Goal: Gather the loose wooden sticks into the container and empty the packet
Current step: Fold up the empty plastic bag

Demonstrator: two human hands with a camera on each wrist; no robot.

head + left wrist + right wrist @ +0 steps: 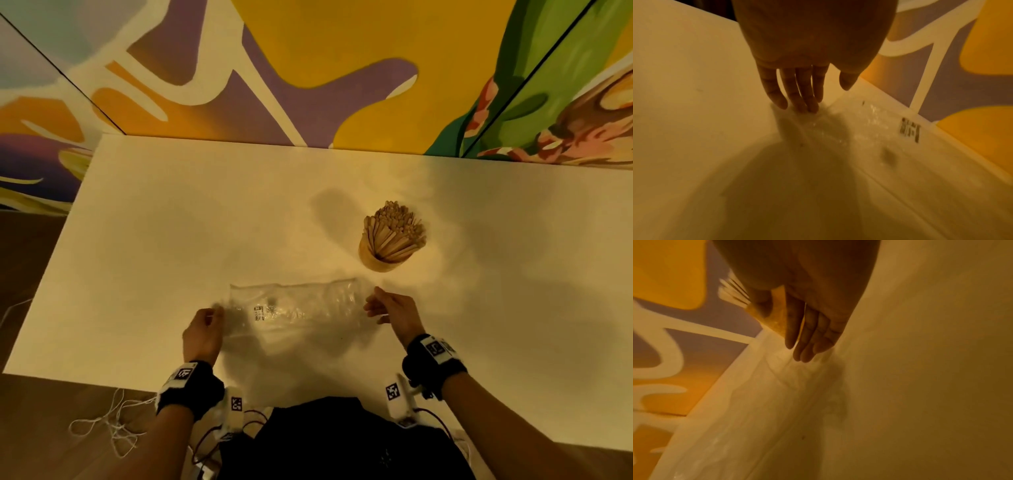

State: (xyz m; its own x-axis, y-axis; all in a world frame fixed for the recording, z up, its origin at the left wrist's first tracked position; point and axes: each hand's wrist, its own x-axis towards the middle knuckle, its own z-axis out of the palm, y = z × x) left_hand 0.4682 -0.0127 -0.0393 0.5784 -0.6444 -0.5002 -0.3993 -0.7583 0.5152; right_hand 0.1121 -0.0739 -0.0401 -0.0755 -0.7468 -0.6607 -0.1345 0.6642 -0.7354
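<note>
Between the two hands, in the head view, a clear plastic packet [294, 305] lies flat on the white worktop [171, 212], its long axis running side to side from the left hand [202, 330] to the right hand [394, 313]. It looks empty, with no sticks showing through the film, though blur makes that hard to confirm. Beyond the right hand and a little to its outer side stands the round wooden container [382, 258], upright and packed with wooden sticks [395, 228] that fan out above its rim; no loose sticks show on the worktop. Each hand sits at one short end of the packet, so neither is clearly nearer it, while the right hand is plainly nearer the container. From the left wrist, the left hand's fingers [797, 95] are straight and close together, their tips resting on the corner of the packet [869, 134], with the thumb apart and nothing gripped; a printed label [909, 131] sits further along the film. From the right wrist, the right hand's fingers [809, 337] are likewise stretched out, their tips at or just above the packet's [756, 394] other end, holding nothing, with the container [774, 321] partly hidden just behind them. The task appears nearly done; what seems left is to flatten or set aside the packet.
</note>
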